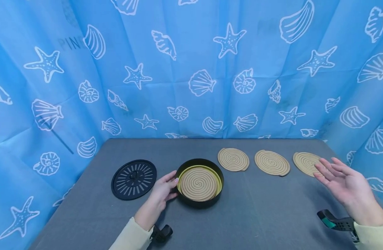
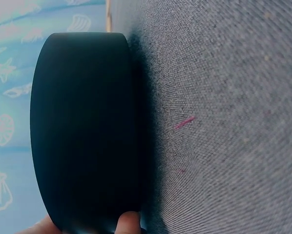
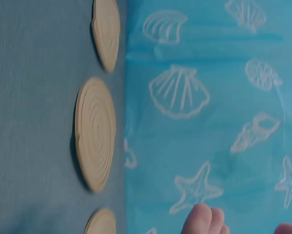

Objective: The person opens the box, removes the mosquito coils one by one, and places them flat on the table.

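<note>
My left hand (image 1: 161,191) grips the left side of a round black mosquito coil holder (image 1: 200,205), thumb at its rim and fingers against its outer wall. Inside its yellow lining lies a beige spiral mosquito coil (image 1: 198,184). In the left wrist view the holder's dark wall (image 2: 85,126) hides the inside, and a fingertip (image 2: 129,223) touches its lower edge. Over the table's right side, my right hand (image 1: 347,182) is raised, palm up and fingers spread, holding nothing. It is nearest to the rightmost mosquito coil (image 1: 306,163), which it partly covers in the head view.
A slotted black lid (image 1: 134,179) with a small central knob lies left of the holder. Two more mosquito coils, one (image 1: 233,159) closer to the holder and another (image 1: 272,163) beside it, lie along the back. A blue shell-patterned curtain (image 1: 185,69) hangs behind the grey table (image 1: 257,215).
</note>
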Demonstrator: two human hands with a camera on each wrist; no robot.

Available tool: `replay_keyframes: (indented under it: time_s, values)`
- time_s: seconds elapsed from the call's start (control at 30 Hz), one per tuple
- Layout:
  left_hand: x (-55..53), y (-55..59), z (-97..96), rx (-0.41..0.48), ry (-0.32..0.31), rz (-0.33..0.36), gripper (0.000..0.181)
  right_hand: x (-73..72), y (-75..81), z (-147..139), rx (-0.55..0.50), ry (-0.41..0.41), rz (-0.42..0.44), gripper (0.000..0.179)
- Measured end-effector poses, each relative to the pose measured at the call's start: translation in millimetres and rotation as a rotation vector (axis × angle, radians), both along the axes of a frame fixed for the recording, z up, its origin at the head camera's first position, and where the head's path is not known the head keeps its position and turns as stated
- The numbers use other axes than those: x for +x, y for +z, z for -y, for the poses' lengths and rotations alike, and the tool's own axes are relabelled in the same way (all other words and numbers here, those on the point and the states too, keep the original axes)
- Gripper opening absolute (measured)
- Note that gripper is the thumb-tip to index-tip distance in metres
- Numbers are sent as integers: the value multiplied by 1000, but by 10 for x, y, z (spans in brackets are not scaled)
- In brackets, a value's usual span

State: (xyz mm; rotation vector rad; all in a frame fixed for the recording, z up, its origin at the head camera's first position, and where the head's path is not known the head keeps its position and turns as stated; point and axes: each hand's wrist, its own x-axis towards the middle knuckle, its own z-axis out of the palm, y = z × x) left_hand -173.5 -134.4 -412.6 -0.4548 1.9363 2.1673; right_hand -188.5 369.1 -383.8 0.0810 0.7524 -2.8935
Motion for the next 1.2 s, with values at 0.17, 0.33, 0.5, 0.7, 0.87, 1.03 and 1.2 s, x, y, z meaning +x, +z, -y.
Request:
replay_keyframes:
  time_s: [0.17, 0.33, 0.5, 0.7, 0.87, 1.03, 1.2]
  values:
    - [1, 6, 4, 10, -6, 6, 45, 28, 1, 208, -21, 53, -56, 73]
    - [13, 4, -7, 11, -9, -2, 45, 76, 8, 380, -61, 77, -103, 42]
    - [7, 6, -6, 7, -4, 1, 45, 103, 66, 530, -76, 120, -172, 28]
    - [11, 15, -12, -2, -8, -2, 44, 100, 111, 710, -35, 215, -242, 31]
    - [5, 17, -10, -2, -6, -1, 44, 86, 142, 880, 73, 224, -270, 33]
    - [-12, 19, -10, -5, -4, 3, 44, 80, 149, 1061, 211, 194, -278, 30]
    - [-33, 17, -8, -3, -5, 0, 46, 68, 136, 1245, 369, 186, -255, 27]
